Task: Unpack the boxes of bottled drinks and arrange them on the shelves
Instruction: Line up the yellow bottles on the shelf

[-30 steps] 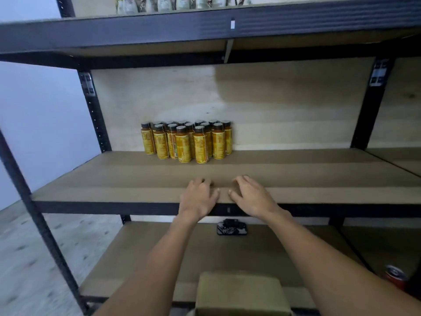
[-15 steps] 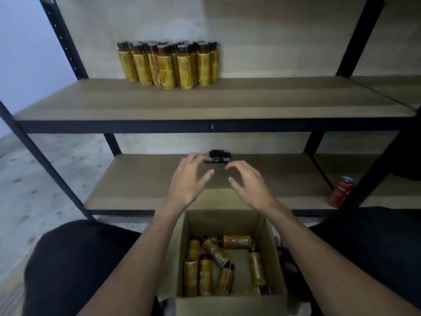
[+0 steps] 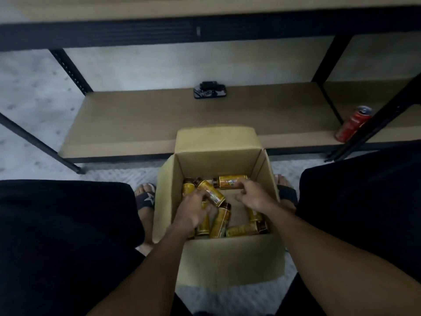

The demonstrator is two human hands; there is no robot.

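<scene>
As left hand (image 3: 193,210) grips a bottle (image 3: 213,196), right hand (image 3: 256,198) maybe touches another, grasp unclear; can (image 3: 352,127) beyond.

- Box (image 3: 227,258) on the floor at lower centre of the frame, before the lower shelf (image 3: 136,119).
- Bottles (image 3: 232,180) lie jumbled inside the box.
- Small device (image 3: 210,91) on that shelf, upper centre.
- Can (image 3: 353,124) on the shelf, far right.
</scene>
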